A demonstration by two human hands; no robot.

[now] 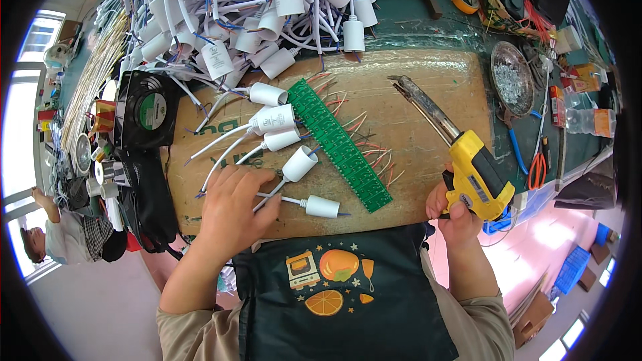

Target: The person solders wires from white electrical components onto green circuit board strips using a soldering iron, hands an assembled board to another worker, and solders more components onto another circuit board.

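Right hand [453, 212]: wrapped round yellow soldering gun [483, 184], right; left hand [235, 204]: loosely curled over white leads [286, 199], grip unclear; green board [340, 144]: between, best kept flat, with gun tip [403, 84] clear of leads

The cardboard [461, 93] is brown — white cylinders [273, 119] toward its left edge, yellow-and-black soldering gun [476, 175] at its right, green circuit board [339, 145] between.
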